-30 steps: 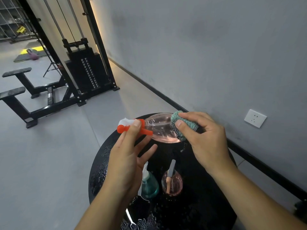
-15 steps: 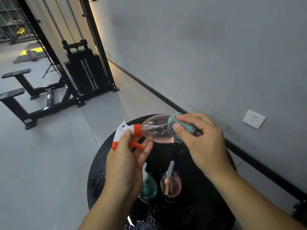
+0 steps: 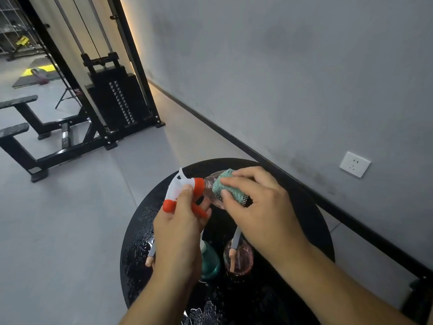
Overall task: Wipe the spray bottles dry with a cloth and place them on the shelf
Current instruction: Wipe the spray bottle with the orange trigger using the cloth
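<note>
Pink spray bottle [image 3: 209, 191] held tilted above wet black bench [image 3: 311, 221], left hand [image 3: 180, 228] fingers gripping its white-and-orange trigger head, right hand [image 3: 260, 207] fingers pressing teal cloth [image 3: 225, 186] around its body, teal bottle [image 3: 209, 261] and second pink bottle [image 3: 239, 256] standing on bench below.

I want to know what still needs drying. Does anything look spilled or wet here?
Yes. Water droplets bead the round black table, thickest along its left edge, around the teal bottle and pink bottle standing on it. Nothing looks damaged.
</note>
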Demonstrator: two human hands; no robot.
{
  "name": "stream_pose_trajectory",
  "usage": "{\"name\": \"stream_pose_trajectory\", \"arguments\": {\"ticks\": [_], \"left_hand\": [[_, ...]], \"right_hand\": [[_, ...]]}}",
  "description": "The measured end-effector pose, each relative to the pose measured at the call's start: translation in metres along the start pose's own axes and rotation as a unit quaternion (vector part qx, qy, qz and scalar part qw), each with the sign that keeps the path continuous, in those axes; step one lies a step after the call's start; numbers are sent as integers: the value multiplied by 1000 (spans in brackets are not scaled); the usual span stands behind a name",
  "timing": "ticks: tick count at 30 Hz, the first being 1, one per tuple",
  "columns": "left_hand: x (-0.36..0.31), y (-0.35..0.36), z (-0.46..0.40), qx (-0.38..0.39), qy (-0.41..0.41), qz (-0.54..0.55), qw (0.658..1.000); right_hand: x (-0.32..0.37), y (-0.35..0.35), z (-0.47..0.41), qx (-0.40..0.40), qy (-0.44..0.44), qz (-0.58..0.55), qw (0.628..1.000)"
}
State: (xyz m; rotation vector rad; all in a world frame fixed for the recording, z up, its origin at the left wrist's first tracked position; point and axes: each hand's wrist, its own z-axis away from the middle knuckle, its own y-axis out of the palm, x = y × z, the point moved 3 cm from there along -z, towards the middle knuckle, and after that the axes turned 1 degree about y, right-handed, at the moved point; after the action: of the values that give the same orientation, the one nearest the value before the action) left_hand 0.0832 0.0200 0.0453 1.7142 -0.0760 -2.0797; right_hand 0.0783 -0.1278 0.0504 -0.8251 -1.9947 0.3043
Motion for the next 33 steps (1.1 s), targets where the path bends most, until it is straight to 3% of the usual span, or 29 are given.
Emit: {"name": "stream_pose_trajectory", "arguments": {"ticks": [4,10,15,21,28,33], "left_hand": [[-1,1,0,-1,8,-15,1000],[6,6,4,14,15,-30,999],[0,1,1,0,7,4,1000],[-1,1,0,5,1,17,1000],[-8,-8,-8,-19,20,65,998],[-5,-3,-6,-6,17,68,998]], "right_hand": [[-9,-8,-4,-24,66,-38,997],[2,1,-4,10,26,-7,1000],[-16,-14,-13,-16,119,-76,990],[-1,-2,-4,54,56,-45,996],[-17,-15,-8,-28,116,-69,990],[-1,-4,-1,31,50,-52,997]]}}
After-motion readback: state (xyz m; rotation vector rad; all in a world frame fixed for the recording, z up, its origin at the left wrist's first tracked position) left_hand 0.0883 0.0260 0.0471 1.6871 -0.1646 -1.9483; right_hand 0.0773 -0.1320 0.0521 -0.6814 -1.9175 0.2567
